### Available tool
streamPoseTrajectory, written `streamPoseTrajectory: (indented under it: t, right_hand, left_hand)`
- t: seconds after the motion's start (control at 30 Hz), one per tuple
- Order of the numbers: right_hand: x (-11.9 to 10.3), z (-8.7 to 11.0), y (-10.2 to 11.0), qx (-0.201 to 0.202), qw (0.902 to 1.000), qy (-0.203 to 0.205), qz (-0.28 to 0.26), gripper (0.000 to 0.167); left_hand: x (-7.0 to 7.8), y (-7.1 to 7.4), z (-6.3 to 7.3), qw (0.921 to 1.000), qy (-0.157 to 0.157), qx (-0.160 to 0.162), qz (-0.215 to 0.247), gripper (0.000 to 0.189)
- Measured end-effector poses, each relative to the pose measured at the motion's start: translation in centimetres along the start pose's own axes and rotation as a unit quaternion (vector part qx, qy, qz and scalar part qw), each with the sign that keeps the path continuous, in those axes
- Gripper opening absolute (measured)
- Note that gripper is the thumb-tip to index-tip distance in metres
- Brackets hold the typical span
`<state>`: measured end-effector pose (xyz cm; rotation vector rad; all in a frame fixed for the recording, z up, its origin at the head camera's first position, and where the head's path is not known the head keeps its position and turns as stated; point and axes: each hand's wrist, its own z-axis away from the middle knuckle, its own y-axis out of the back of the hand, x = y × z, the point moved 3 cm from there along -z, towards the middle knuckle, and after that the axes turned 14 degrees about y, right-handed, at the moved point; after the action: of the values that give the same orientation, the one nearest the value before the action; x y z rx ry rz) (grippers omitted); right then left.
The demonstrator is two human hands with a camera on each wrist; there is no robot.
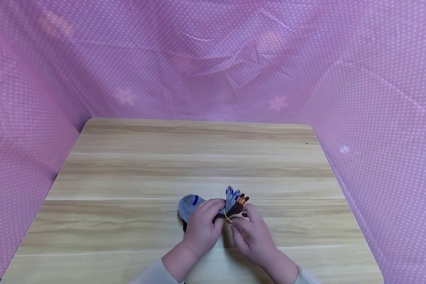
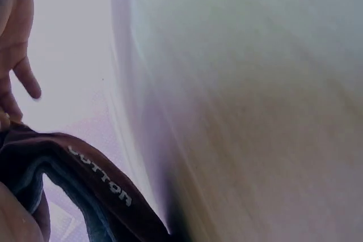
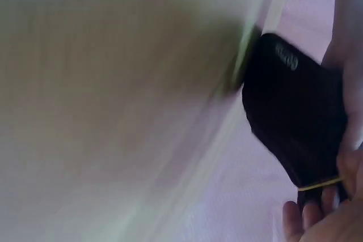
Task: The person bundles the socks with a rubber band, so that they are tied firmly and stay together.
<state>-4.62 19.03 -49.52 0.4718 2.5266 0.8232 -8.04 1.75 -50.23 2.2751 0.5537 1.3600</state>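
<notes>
A bundle of socks [image 1: 230, 203], grey-blue and dark brown with orange-tipped ends, lies near the front middle of the wooden table [image 1: 198, 157]. My left hand [image 1: 203, 225] grips the grey sock end [image 1: 189, 205]. A yellow rubber band [image 1: 227, 216] circles the bundle's waist, and my right hand [image 1: 250, 232] pinches it. In the left wrist view a dark brown sock [image 2: 85, 179] with white lettering shows, held at the lower left. The right wrist view shows the dark sock [image 3: 295, 123] with the yellow band [image 3: 320, 184] across its lower end by my fingers [image 3: 309, 219].
Pink cloth with white dots [image 1: 213, 59] hangs behind and on both sides of the table. Bare wood stretches away beyond the socks to the far edge [image 1: 198, 120].
</notes>
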Motion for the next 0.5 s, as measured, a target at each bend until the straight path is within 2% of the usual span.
streamPoseTrajectory:
  t: [0.03, 0.07, 0.1, 0.13, 0.17, 0.23, 0.27, 0.3, 0.33, 0.37, 0.43, 0.5]
  right_hand:
    - [0.0, 0.1, 0.0, 0.013, 0.9987, -0.039, -0.030, 0.020]
    - [0.0, 0.3, -0.1, 0.023, 0.9918, -0.094, -0.084, 0.017]
    - [0.1, 0.5, -0.3, 0.031, 0.9736, -0.162, -0.157, 0.015]
    - [0.3, 0.7, -0.5, 0.044, 0.9405, -0.236, -0.240, 0.015]
    - [0.4, 0.9, -0.7, 0.062, 0.8932, -0.313, -0.317, 0.018]
    - [0.5, 1.3, -1.1, 0.105, 0.7811, -0.441, -0.429, 0.023]
    - [0.6, 1.4, -1.3, 0.123, 0.7303, -0.485, -0.465, 0.022]
    - [0.6, 1.4, -1.4, 0.137, 0.6921, -0.510, -0.492, 0.020]
    - [0.6, 1.4, -1.5, 0.148, 0.6673, -0.520, -0.512, 0.020]
    - [0.7, 1.4, -1.5, 0.162, 0.6485, -0.521, -0.531, 0.022]
    - [0.7, 1.1, -1.4, 0.198, 0.6193, -0.494, -0.577, 0.028]
    - [0.6, 0.8, -1.3, 0.240, 0.5886, -0.441, -0.634, 0.034]
  left_hand:
    - [0.1, 0.0, 0.0, 0.9999, -0.009, 0.012, -0.003, 0.034]
    - [0.1, 0.0, 0.1, 0.9997, -0.015, 0.021, -0.004, 0.033]
    - [0.2, -0.1, 0.1, 0.9994, -0.022, 0.027, -0.005, 0.032]
    - [0.3, -0.1, 0.2, 0.9991, -0.029, 0.030, -0.005, 0.032]
    - [0.3, -0.2, 0.3, 0.9988, -0.036, 0.031, -0.007, 0.031]
    - [0.4, -0.4, 0.6, 0.9982, -0.051, 0.029, -0.012, 0.031]
    - [0.5, -0.6, 0.7, 0.9979, -0.058, 0.026, -0.014, 0.032]
    - [0.5, -0.7, 0.8, 0.9976, -0.063, 0.023, -0.017, 0.032]
    - [0.6, -0.9, 1.0, 0.9975, -0.065, 0.020, -0.018, 0.033]
    - [0.6, -1.0, 1.0, 0.9977, -0.063, 0.018, -0.017, 0.033]
    - [0.5, -1.2, 1.1, 0.9988, -0.045, 0.014, -0.007, 0.033]
    - [0.4, -1.2, 1.0, 0.9998, -0.009, 0.016, 0.009, 0.030]
